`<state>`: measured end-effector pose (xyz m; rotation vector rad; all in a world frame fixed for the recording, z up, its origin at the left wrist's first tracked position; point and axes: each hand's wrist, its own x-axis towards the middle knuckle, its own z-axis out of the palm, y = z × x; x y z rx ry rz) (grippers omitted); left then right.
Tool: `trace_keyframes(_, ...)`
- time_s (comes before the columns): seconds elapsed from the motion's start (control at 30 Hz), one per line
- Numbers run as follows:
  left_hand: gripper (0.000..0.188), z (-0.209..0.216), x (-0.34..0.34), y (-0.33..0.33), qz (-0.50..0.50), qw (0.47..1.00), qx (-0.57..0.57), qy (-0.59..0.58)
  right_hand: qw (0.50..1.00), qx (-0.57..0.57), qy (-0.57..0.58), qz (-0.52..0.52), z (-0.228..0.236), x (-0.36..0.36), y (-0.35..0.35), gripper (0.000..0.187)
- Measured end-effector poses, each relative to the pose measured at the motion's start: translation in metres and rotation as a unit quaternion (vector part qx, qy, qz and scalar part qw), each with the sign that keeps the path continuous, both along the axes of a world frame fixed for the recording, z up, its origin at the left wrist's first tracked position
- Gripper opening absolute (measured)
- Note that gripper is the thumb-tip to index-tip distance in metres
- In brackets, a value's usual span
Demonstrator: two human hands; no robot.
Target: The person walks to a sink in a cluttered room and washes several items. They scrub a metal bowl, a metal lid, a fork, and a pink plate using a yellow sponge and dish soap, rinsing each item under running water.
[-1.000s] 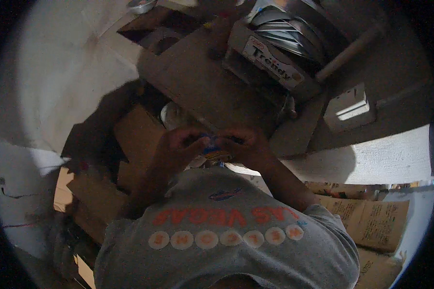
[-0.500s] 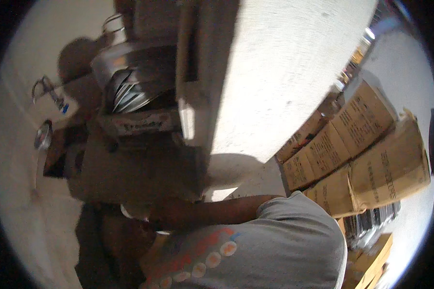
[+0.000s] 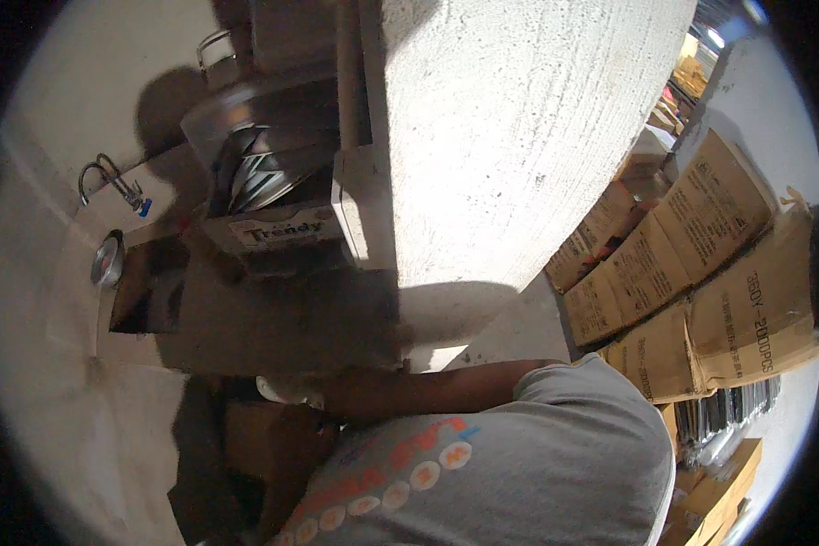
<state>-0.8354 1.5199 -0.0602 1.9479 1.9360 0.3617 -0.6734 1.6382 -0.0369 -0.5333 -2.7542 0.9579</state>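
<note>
My right arm comes out of a grey printed short sleeve and reaches left across my body, ending in deep shade at my right hand point(image 3: 341, 393). A rounded white thing point(image 3: 284, 389) lies by its far end; its kind is too dark to make out. My left hand point(image 3: 305, 435) is close below, near the same white thing, with its forearm running down beside my shirt. The fingers of both hands are lost in shadow, so any grip is hidden. A brownish patch point(image 3: 248, 439) shows left of my left hand, against a dark shape point(image 3: 200, 464).
A shaded cardboard box point(image 3: 273, 233) with flat shiny pieces point(image 3: 268, 177) stands beyond my hands. Beside it rises a bright rough wall point(image 3: 510, 136). Large cartons point(image 3: 678, 246) lean at right. A tap point(image 3: 118, 182) and a round metal dish point(image 3: 108, 259) are at far left.
The whole view has shifted, so the boxes, tap and my arms sit a little further right. My two hands stay close together by the white thing; no grasp or release is visible.
</note>
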Motion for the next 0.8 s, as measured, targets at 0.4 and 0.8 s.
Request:
trace_keyframes(0.4, 0.029, -0.006, 0.008, 0.003, 0.110, 0.991, -0.016, -0.080, 0.966, 0.162, -0.037, 0.199, 0.017, 0.006, 0.019, 0.014)
trace_keyframes(0.8, 0.023, -0.037, 0.003, -0.006, 0.170, 0.980, 0.042, -0.096, 0.986, 0.055, 0.008, 0.157, 0.023, 0.005, 0.057, 0.015)
